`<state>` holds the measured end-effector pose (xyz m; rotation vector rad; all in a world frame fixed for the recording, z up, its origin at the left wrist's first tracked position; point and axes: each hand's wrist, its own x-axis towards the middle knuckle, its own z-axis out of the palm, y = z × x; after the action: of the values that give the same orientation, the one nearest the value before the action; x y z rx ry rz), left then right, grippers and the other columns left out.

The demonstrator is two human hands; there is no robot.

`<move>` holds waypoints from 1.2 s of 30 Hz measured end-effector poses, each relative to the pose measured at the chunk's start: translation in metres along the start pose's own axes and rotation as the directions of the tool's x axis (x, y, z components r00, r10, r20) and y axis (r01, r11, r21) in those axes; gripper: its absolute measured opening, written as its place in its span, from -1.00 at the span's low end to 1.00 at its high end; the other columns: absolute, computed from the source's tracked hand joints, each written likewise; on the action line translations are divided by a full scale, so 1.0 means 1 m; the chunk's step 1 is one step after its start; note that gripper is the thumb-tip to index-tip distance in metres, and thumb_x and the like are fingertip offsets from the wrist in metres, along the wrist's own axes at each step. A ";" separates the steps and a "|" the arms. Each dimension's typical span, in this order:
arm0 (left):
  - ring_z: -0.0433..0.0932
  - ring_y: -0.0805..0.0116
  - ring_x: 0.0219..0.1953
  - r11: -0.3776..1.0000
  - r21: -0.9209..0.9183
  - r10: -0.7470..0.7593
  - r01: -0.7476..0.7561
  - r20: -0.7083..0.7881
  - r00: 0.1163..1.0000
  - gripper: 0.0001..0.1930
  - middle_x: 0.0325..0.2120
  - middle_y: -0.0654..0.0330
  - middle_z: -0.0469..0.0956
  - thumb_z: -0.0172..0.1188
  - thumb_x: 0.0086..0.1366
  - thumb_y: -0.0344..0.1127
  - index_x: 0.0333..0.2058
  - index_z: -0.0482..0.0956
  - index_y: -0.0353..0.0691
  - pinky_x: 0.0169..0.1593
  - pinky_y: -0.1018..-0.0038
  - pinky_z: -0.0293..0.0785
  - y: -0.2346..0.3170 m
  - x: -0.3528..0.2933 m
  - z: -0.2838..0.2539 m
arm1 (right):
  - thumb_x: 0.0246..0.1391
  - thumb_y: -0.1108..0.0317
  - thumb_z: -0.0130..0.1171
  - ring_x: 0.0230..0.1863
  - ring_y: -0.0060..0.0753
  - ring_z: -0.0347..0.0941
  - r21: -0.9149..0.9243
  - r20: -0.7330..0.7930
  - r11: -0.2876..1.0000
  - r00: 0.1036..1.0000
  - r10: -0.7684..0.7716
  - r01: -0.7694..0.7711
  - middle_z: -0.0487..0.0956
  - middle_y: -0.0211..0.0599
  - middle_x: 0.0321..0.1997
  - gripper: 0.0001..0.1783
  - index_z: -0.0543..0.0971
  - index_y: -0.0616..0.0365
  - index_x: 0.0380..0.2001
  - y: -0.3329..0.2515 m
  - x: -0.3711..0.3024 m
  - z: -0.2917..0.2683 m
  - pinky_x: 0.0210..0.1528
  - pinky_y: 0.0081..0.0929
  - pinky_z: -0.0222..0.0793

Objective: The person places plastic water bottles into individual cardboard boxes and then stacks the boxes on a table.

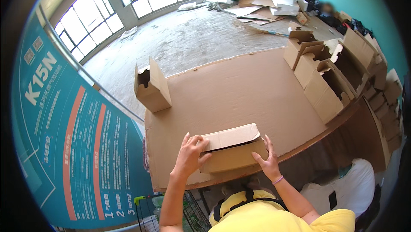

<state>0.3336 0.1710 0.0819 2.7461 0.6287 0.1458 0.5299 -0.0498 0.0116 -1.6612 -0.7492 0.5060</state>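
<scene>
A long brown cardboard box (231,158) lies near the front edge of the cardboard-covered table (239,88). A dark gap runs between its top panel and its front side. Fingers curled, my left hand (191,151) grips the box's left end, thumb toward the front. At the opposite end my right hand (268,160) has its thumb against the front side and its fingers around the corner. The undersides of some fingers are hidden. Farther left on the table stands an upright box (155,87) with an open top.
Several open boxes (319,91) stand at the table's right edge, with stacked cardboard (379,99) beyond. A teal banner (81,146) rises on the left. Below the table are a wire basket (188,212) and a white-covered seat (349,187). Flattened cardboard (261,9) lies by the far wall.
</scene>
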 end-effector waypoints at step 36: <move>-0.09 -0.42 0.30 0.790 -0.015 -0.517 0.613 -0.554 0.652 -0.24 0.31 0.03 0.10 0.25 0.00 0.32 0.20 0.41 0.26 0.14 -0.41 0.00 -0.015 0.126 0.066 | 0.30 -0.26 -0.28 0.54 -0.29 -0.36 0.295 0.647 0.887 0.757 0.089 -0.356 -0.23 -0.35 0.55 -0.13 -0.24 -0.05 0.45 0.018 0.226 0.147 0.47 -0.27 -0.25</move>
<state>0.4515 0.2206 0.0182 2.4895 1.7032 0.7542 0.5908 0.2109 -0.0234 -1.1843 -0.8373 1.3441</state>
